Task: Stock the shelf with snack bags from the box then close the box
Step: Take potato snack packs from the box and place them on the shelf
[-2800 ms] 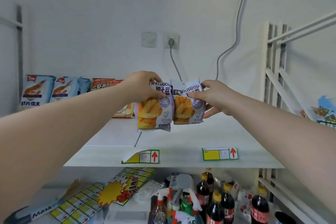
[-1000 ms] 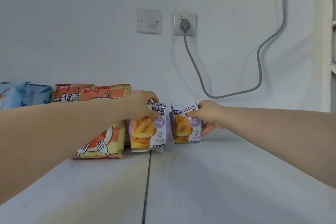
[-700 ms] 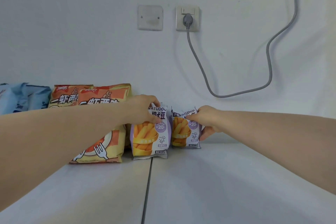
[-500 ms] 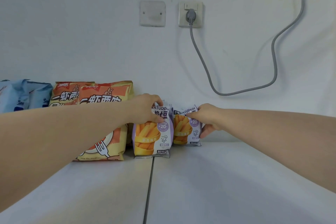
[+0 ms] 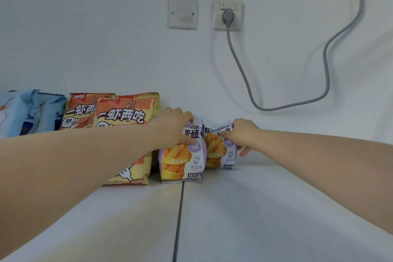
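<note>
Left hand [image 5: 173,127] is clamped on the top of a purple-and-yellow foil fries bag [image 5: 180,161]; a matching second bag [image 5: 219,155] is pinched by the right hand [image 5: 244,134] — both stood upright, side by side, on the white shelf [image 5: 265,208] beside orange snack bags [image 5: 127,117].

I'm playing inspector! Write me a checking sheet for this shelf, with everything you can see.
Surface: white shelf boards, dark seam between them.
Job's things: two small purple-and-yellow snack bags standing upright, left fries bag nearer, right fries bag further back; orange snack bags and pale blue snack bags stand to their left; box not in view.
Clutter: nothing seen.
Hands: left hand grips the left fries bag's top; right hand pinches the right fries bag's top.
Cables: grey cable plugged into white wall socket, looping along the wall.
Surroundings: white wall, blank white cover plate.
</note>
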